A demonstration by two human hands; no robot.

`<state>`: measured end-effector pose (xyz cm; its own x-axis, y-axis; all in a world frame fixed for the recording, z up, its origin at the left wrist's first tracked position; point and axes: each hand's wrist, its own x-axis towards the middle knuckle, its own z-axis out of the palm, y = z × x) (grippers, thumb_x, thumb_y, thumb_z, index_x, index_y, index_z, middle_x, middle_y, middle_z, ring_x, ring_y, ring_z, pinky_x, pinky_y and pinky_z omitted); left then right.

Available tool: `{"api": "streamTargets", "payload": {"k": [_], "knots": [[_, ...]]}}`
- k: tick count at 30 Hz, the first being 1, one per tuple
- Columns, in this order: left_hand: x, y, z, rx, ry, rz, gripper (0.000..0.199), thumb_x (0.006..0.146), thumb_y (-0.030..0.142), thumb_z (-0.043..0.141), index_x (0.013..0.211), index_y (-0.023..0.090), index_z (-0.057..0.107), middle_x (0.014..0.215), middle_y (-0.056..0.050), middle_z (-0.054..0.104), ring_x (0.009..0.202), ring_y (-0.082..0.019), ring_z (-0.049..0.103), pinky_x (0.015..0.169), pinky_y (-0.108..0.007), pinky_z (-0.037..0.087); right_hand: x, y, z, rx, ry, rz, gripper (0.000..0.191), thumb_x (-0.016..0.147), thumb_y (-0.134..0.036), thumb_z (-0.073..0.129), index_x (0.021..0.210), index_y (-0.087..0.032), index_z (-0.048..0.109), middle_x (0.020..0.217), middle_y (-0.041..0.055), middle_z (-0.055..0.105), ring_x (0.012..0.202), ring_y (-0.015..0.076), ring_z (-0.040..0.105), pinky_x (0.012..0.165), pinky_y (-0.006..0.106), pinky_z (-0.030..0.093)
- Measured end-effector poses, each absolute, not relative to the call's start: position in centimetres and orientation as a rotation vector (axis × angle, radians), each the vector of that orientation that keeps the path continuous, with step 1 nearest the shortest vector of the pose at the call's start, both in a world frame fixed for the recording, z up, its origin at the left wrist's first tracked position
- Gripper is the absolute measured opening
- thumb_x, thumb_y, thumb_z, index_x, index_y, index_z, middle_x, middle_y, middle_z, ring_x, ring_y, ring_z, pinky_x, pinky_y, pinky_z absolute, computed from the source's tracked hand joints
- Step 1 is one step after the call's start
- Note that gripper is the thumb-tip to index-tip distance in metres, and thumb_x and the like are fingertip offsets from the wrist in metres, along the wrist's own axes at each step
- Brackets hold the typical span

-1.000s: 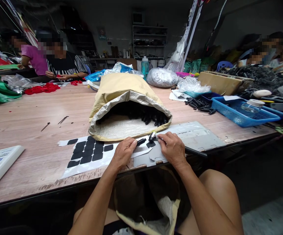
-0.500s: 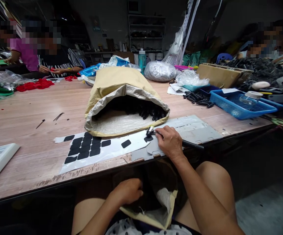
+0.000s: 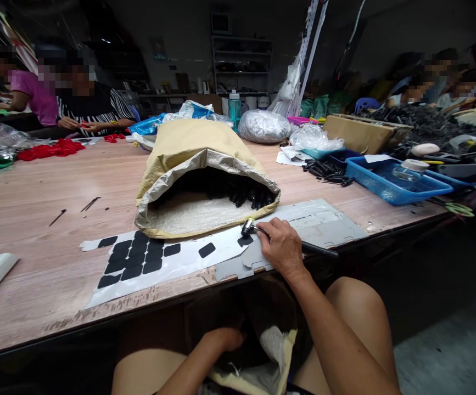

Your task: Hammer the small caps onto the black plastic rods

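Observation:
My right hand [image 3: 281, 244] is closed around the handle of a small mallet [image 3: 247, 227], which has a metal head with a black face below and a yellowish one above. Its black grip sticks out to the right past my fingers. The head is over a black rounded-square pad [image 3: 245, 241] on a white sheet [image 3: 188, 274]; I cannot tell if they touch. More black pads [image 3: 133, 257] stick to the sheet at left. Below the table edge, my left hand [image 3: 227, 337] reaches into an open sack [image 3: 289, 348] on my lap, its fingers hidden in the dark.
A big yellowish sack [image 3: 205, 134] lies on the table, black pieces in its mouth. A grey board [image 3: 328, 219] is by my right hand. A blue basket [image 3: 394, 189] and loose black parts [image 3: 324, 173] are at right. Co-workers [image 3: 91, 109] sit across the table.
My left hand has gone deeper into the lap sack. The view has shifted slightly, while my right hand keeps the mallet over the same pad.

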<state>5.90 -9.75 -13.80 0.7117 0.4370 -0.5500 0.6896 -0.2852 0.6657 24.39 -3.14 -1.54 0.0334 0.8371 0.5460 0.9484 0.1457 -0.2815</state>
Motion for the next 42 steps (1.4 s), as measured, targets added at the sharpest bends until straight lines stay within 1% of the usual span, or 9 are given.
{"api": "streamTargets", "payload": {"k": [3,5,8,11,15,20,28,34,42], "knots": [[5.3,-10.0,-9.8,1.99,0.868,-0.519,0.043,0.072,0.04,0.062,0.107,0.022,0.078,0.096,-0.016,0.078,0.095,-0.042,0.072,0.077,-0.052,0.055,24.3,-3.2,-1.5,-1.72,-1.814,-0.242,0.019,0.093,-0.027,0.059,0.107,-0.026,0.072,0.094,0.0042,0.065,0.092,0.022,0.052,0.08,0.032,0.036],[4.9,-9.6,-4.8,1.984,0.666,-0.565,0.038,0.076,0.044,0.063,0.102,0.022,0.079,0.089,-0.012,0.077,0.088,-0.036,0.073,0.075,-0.046,0.056,24.3,-3.2,-1.5,-1.724,-1.815,-0.246,0.019,0.092,-0.026,0.059,0.106,-0.026,0.072,0.094,0.0046,0.065,0.092,0.0221,0.051,0.08,0.032,0.036],[4.3,-7.3,3.2,1.69,0.451,-0.327,0.039,0.084,0.048,0.063,0.111,0.023,0.075,0.084,-0.005,0.074,0.077,-0.022,0.069,0.068,-0.03,0.054,24.3,-3.2,-1.5,-1.724,-1.821,-0.25,0.019,0.092,-0.026,0.059,0.107,-0.026,0.071,0.094,0.0051,0.064,0.092,0.0223,0.051,0.08,0.033,0.036],[4.6,-2.1,7.5,1.732,0.556,0.012,0.036,0.087,0.048,0.063,0.108,0.021,0.073,0.082,-0.004,0.072,0.077,-0.019,0.066,0.067,-0.026,0.051,24.3,-3.2,-1.4,-1.725,-1.819,-0.253,0.02,0.092,-0.026,0.059,0.107,-0.026,0.071,0.094,0.0055,0.065,0.091,0.0226,0.051,0.08,0.033,0.035],[7.3,6.5,6.2,2.035,1.304,0.643,0.03,0.089,0.042,0.058,0.095,0.016,0.071,0.088,-0.007,0.073,0.081,-0.02,0.066,0.07,-0.027,0.048,24.3,-3.2,-1.4,-1.716,-1.814,-0.231,0.02,0.093,-0.027,0.058,0.107,-0.027,0.072,0.093,0.0051,0.065,0.092,0.0224,0.052,0.08,0.033,0.036],[10.4,11.5,2.6,2.042,1.818,0.669,0.031,0.08,0.048,0.066,0.088,0.018,0.07,0.096,-0.014,0.074,0.095,-0.029,0.068,0.075,-0.032,0.047,24.4,-3.1,-1.4,-1.709,-1.81,-0.2,0.019,0.091,-0.027,0.06,0.107,-0.028,0.072,0.095,0.0042,0.065,0.091,0.0217,0.052,0.08,0.032,0.037],[7.2,9.3,3.5,2.029,1.881,0.627,0.02,0.076,0.04,0.069,0.085,0.023,0.07,0.093,-0.008,0.075,0.089,-0.027,0.067,0.069,-0.031,0.043,24.4,-3.1,-1.4,-1.717,-1.801,-0.192,0.018,0.091,-0.027,0.06,0.106,-0.028,0.072,0.095,0.0035,0.065,0.092,0.0214,0.053,0.08,0.032,0.037],[1.1,2.2,3.4,2.035,1.517,0.778,0.026,0.078,0.046,0.07,0.086,0.022,0.07,0.078,0.0,0.071,0.07,-0.018,0.061,0.063,-0.028,0.042,24.3,-3.1,-1.5,-1.709,-1.797,-0.209,0.019,0.091,-0.026,0.06,0.105,-0.027,0.072,0.094,0.0034,0.065,0.092,0.0213,0.053,0.08,0.032,0.037],[0.0,-1.1,-0.3,2.122,1.385,0.883,0.018,0.081,0.036,0.071,0.093,0.023,0.071,0.088,0.0,0.066,0.08,-0.018,0.06,0.071,-0.029,0.044,24.6,-2.9,-1.7,-1.691,-1.839,-0.222,0.02,0.093,-0.024,0.058,0.107,-0.026,0.072,0.094,0.0038,0.065,0.092,0.0214,0.054,0.082,0.032,0.039]]}}
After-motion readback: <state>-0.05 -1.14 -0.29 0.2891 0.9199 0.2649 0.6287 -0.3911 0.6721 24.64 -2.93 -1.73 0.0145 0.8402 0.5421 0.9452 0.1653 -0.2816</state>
